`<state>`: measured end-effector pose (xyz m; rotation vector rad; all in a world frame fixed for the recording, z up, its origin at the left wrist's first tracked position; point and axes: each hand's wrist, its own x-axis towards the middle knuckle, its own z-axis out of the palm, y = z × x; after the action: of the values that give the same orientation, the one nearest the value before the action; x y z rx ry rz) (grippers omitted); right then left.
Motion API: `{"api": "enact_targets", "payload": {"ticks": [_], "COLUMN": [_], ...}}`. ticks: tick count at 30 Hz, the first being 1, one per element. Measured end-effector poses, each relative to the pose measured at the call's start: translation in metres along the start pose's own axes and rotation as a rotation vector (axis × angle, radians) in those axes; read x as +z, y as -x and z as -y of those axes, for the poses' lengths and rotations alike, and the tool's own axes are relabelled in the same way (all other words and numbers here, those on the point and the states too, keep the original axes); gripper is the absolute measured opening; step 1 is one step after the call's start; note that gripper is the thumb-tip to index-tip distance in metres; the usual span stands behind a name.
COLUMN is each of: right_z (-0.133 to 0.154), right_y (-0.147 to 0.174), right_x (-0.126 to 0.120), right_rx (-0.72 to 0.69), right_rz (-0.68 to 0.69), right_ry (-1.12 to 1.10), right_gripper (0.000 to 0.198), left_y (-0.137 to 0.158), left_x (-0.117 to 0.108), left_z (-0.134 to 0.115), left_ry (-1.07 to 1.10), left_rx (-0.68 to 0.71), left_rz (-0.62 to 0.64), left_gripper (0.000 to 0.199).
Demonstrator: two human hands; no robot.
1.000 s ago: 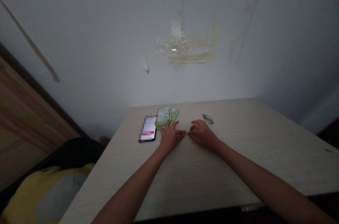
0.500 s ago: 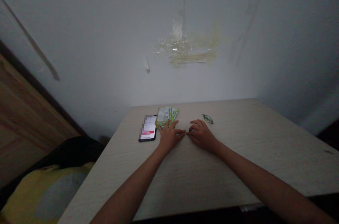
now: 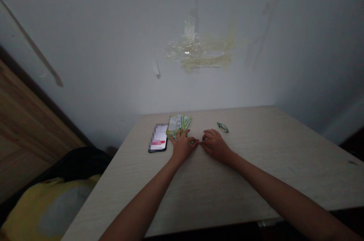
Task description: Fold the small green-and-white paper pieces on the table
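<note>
Thumb and index finger of my left hand (image 3: 182,147) are pinched together, its other fingers spread by the front edge of a stack of green-and-white packets (image 3: 176,123). Facing it, my right hand (image 3: 217,145) is closed in a pinch too, with fingers curled. Between the two sets of fingertips is a tiny pale bit, too small to name. Behind the right hand lies a small crumpled green packet (image 3: 223,127), apart from it. A phone (image 3: 159,138) with a lit screen lies left of the stack.
The pale wooden table (image 3: 182,203) meets a wall with peeling clear tape (image 3: 196,51). Down on the left are a yellow-and-grey cloth thing (image 3: 51,207), a black item (image 3: 82,163) and a wooden panel (image 3: 22,119).
Both hands hold almost the same pose, fingertips still close together. The view has shifted very slightly; the packets and phone stay in place.
</note>
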<state>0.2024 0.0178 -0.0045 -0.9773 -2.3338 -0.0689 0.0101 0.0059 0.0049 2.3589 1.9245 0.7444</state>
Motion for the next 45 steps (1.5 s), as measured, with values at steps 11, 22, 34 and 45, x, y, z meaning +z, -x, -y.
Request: {"api": "enact_targets", "payload": {"ticks": [11, 22, 34, 45], "right_z": [0.001, 0.005, 0.006, 0.010], "right_y": [0.002, 0.000, 0.003, 0.001], "right_x": [-0.003, -0.004, -0.005, -0.008], "right_rx": [-0.002, 0.006, -0.015, 0.018], "right_rz": [0.027, 0.031, 0.015, 0.051], "right_ry": [0.000, 0.061, 0.077, 0.076], "right_gripper": [0.014, 0.013, 0.016, 0.017], "left_y": [-0.002, -0.002, 0.002, 0.003], "left_x": [0.000, 0.003, 0.002, 0.000], "left_z": [-0.001, -0.002, -0.002, -0.004], "left_ry": [0.034, 0.005, -0.001, -0.004], "left_rx": [-0.017, -0.006, 0.020, 0.005], "left_rz": [0.031, 0.023, -0.025, -0.024], "left_gripper": [0.016, 0.033, 0.016, 0.020]}}
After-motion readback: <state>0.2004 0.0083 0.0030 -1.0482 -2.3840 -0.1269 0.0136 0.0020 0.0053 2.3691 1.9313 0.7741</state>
